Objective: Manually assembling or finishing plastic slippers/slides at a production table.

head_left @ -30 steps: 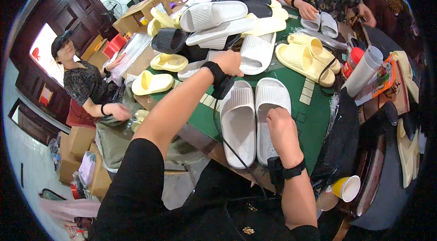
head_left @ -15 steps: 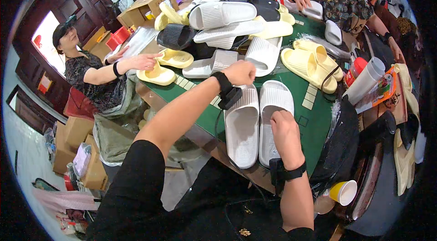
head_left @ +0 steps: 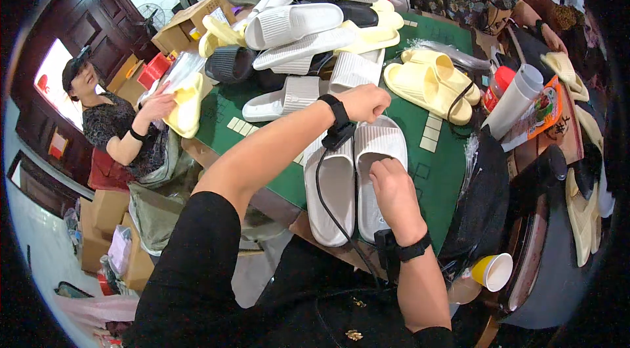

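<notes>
Left grip [head_left: 363, 104] and right grip [head_left: 394, 192] curl, clenched or grasping I cannot tell; white slippers [head_left: 341, 184] sit paired nearby, likely for reach.

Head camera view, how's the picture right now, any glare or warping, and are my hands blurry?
Head view, left: the bright opening is blown out to white; head view, edges: the dark door leans near the black fisheye rim; head view, centre: your left hand and right hand look fairly sharp, and ribs show on the white slippers near them.
</notes>
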A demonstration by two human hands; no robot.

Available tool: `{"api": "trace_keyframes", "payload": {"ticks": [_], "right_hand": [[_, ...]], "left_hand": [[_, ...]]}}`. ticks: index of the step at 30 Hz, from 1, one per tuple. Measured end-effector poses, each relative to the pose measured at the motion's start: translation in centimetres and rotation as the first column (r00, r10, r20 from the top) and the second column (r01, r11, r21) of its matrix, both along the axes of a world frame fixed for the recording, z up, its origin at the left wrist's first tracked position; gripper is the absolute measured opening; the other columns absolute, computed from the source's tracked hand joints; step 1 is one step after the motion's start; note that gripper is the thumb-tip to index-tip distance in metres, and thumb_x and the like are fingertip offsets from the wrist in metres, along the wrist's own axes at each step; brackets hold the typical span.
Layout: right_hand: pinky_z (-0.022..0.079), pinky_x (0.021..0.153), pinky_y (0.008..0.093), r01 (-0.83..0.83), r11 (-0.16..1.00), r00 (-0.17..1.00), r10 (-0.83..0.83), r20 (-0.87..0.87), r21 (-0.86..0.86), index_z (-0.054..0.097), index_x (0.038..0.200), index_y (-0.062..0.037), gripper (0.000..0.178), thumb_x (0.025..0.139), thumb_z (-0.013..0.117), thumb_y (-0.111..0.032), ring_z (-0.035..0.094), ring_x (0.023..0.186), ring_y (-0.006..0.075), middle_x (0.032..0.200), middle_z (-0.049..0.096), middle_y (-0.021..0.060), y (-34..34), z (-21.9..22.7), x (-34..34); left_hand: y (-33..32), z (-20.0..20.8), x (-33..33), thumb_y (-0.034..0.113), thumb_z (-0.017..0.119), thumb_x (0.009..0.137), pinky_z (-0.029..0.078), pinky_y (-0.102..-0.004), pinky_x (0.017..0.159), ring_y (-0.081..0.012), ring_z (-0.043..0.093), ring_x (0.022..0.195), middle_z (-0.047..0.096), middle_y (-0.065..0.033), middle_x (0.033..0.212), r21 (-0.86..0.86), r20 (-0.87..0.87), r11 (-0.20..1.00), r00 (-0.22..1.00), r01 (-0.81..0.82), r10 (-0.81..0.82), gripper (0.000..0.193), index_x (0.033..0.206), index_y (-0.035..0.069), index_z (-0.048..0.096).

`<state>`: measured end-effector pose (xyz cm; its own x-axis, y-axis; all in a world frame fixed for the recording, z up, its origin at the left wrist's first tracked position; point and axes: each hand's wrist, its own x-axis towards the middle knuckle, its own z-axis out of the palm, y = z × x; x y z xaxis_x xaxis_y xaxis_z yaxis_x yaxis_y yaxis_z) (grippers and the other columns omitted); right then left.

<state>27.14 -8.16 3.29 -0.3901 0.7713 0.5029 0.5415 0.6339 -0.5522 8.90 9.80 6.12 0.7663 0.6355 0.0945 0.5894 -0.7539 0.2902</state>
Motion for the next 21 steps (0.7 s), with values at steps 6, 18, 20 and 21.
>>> {"api": "trace_keyframes", "payload": {"ticks": [6,18,20,21], "right_hand": [[0.049,0.075,0.0429,-0.060,0.998,0.998,0.060,-0.001,0.019,0.056,0.084,-0.0008,0.004,0.080,0.056,-0.002,0.057,0.086,0.0332,0.084,0.057,0.0149,1.1,-0.7,-0.1],[0.048,0.073,0.0445,-0.071,0.997,0.997,0.072,-0.026,0.010,0.056,0.085,0.0002,0.004,0.082,0.055,-0.001,0.056,0.084,0.0351,0.082,0.056,0.0166,0.4,-0.3,-0.3],[0.048,0.073,0.0451,-0.073,0.997,0.997,0.073,-0.038,-0.016,0.056,0.085,0.0002,0.003,0.082,0.055,-0.001,0.056,0.083,0.0356,0.082,0.056,0.0168,0.4,-0.5,-0.3],[0.048,0.073,0.0454,-0.073,0.997,0.996,0.072,-0.045,-0.018,0.055,0.085,0.0003,0.003,0.082,0.055,-0.001,0.056,0.083,0.0358,0.081,0.056,0.0168,0.3,-0.5,-0.4]], "left_hand": [[0.4,0.4,0.4,0.002,0.067,0.061,0.050,-0.0390,0.070,-0.0317,0.064,0.079,0.065,-0.0121,0.084,-0.040,-0.031,0.998,0.998,0.057,-0.058,0.014,0.064,0.001,0.054],[-0.3,-0.8,-1.3,0.001,0.066,0.062,0.049,-0.0373,0.057,-0.0293,0.062,0.058,0.062,-0.0133,0.062,0.072,0.013,0.993,0.995,-0.095,0.094,0.005,0.066,0.003,0.064],[-0.6,-0.7,-1.5,0.001,0.066,0.062,0.049,-0.0371,0.058,-0.0290,0.063,0.059,0.063,-0.0128,0.063,0.124,0.082,0.981,0.987,-0.148,0.139,0.005,0.065,0.003,0.062],[-0.8,-0.6,-1.9,0.001,0.066,0.063,0.049,-0.0368,0.058,-0.0289,0.063,0.060,0.063,-0.0124,0.063,0.112,0.099,0.981,0.984,-0.160,0.149,0.005,0.063,0.003,0.061]]}}
